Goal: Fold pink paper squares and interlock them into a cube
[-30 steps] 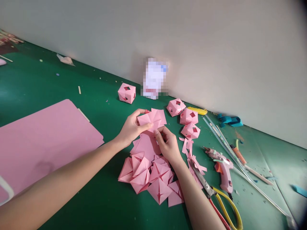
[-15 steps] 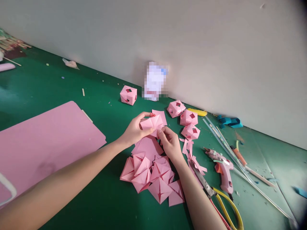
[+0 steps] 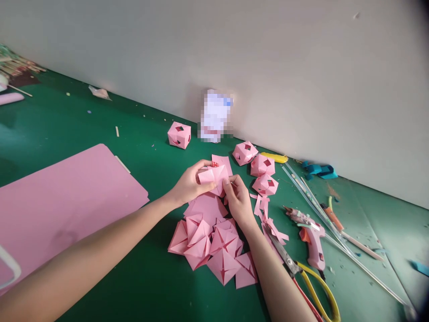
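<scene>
In the middle of the head view, a folded pink paper piece is held between both hands. My left hand grips its left side, thumb in front and fingers behind. My right hand pinches its right edge with thumb and index finger. Just below lie several folded pink paper squares with pointed flaps, overlapping in a pile, and flat pink paper behind them. To the right of my right hand sit pink paper balls with diamond holes; another pink paper ball stands farther back.
A large pink sheet covers the left of the green table. Scissors with yellow handles lie by my right forearm, touching paper scraps. A pink glue gun and clear glue sticks are farther right. A blurred-out upright object leans against the wall.
The folded paper has tilted slightly in my hands, showing more of its front face. Both hands keep their hold in nearly the same place; the view has shifted a little.
</scene>
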### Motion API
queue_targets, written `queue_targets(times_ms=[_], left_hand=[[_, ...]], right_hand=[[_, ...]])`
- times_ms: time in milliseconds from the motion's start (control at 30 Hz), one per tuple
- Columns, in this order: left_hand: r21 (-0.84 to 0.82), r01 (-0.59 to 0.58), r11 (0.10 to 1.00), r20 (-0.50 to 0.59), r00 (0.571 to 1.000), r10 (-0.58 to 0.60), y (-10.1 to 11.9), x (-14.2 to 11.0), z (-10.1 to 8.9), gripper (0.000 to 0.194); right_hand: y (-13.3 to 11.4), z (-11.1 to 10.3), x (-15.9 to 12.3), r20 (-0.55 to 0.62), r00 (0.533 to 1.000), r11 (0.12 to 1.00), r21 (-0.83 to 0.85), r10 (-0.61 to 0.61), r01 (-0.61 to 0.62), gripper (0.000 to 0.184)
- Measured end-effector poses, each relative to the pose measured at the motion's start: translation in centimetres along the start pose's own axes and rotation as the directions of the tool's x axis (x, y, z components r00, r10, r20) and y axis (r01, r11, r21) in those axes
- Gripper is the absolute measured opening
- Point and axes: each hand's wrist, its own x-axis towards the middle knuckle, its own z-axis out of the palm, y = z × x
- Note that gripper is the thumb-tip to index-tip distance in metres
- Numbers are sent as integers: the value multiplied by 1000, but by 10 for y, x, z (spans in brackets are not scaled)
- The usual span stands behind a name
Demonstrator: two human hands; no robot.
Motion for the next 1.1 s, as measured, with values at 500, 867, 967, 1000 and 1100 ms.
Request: queue_targets(times_ms=[500, 867, 967, 1000, 1100], left_hand=[[-223, 96, 970, -89, 989, -118, 2, 1, 4, 38], [-176, 65, 982, -21, 997, -70, -2, 0, 2, 30], [-159, 43, 986, -30, 998, -49, -2, -1, 3, 26], [-151, 37, 988, -29, 999, -42, -2, -1, 3, 24], [-111, 22, 994, -22, 999, -25, -1, -2, 4, 24]], right_hand=[[-1, 0, -1, 27, 1000, 1000, -8, 6, -6, 33], [3, -4, 4, -84, 996, 978, 209, 42, -24, 40], [1, -5, 4, -81, 996, 973, 232, 31, -12, 36], [0, -5, 4, -77, 997, 972, 236, 28, -9, 34], [-1, -5, 5, -68, 997, 978, 210, 29, -14, 31]])
